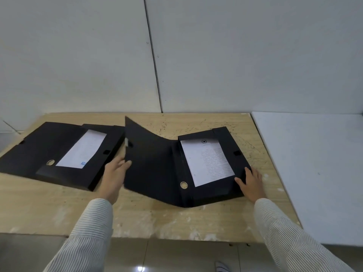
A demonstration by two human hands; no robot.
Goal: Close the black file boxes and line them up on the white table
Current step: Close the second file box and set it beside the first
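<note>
Two black file boxes lie open on a wooden table (137, 216), each with a printed sheet inside. The right box (231, 138) has its lid (149, 165) raised and tilted up on its left side. My left hand (115, 173) grips the lid's left edge from behind, thumb on the front. My right hand (252, 183) presses flat on the right box's near right corner, fingers spread. The left box (59, 146) lies flat, touched by neither hand. The white table (314, 169) adjoins the wooden one on the right.
A grey panelled wall (176, 55) rises right behind both tables. The wooden table's front edge is near my body, with tiled floor (176, 258) below it. The left box's right side sits close behind the raised lid.
</note>
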